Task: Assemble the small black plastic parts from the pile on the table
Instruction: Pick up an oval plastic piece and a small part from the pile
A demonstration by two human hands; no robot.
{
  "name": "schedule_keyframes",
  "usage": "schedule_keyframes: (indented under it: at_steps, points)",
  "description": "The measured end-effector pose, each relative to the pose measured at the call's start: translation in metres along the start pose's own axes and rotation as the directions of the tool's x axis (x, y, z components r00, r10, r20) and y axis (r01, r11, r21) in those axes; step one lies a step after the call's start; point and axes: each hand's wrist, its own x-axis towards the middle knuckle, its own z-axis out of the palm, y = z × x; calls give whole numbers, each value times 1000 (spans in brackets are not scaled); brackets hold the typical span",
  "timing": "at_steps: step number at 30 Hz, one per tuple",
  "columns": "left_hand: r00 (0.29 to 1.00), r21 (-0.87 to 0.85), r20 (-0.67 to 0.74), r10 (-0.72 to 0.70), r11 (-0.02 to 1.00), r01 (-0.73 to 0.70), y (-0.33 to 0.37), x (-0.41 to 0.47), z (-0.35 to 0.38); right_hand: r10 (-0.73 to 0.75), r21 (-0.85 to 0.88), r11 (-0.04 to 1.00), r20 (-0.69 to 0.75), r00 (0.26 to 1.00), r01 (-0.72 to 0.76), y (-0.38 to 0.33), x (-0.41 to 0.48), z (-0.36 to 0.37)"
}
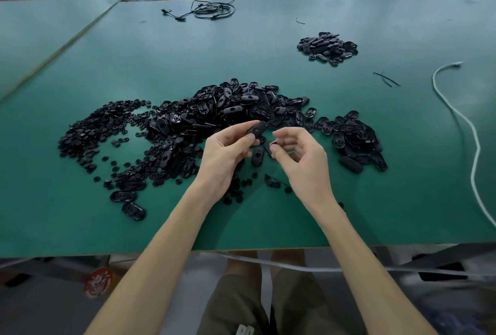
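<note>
Black shell [258,128] in left hand [228,149], right hand [300,155] curled

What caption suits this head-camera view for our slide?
Left hand holds an oval shell while the right hand pinches a small part above the pile on the green table.

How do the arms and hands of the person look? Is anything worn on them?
The left forearm and the right forearm are bare down to the frame's edge; no sleeves show. The left hand and the right hand wear no gloves, and no watch, bracelet or ring is visible.
</note>
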Motion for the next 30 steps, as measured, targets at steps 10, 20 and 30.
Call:
schedule_keyframes:
  at_steps: [10,20,30]
  points:
    - [998,137,32,59,989,-63,-2,-1,1,-36,-46,998,-7,999,36,-2,-1,-2]
    - [992,285,80,96,952,-115,-3,-3,4,-47,-108,993,-91,995,37,0,-1,1]
    - [984,345,161,82,929,-133,-3,-4,5,-66,-224,974,-84,994,45,-1,-2,2]
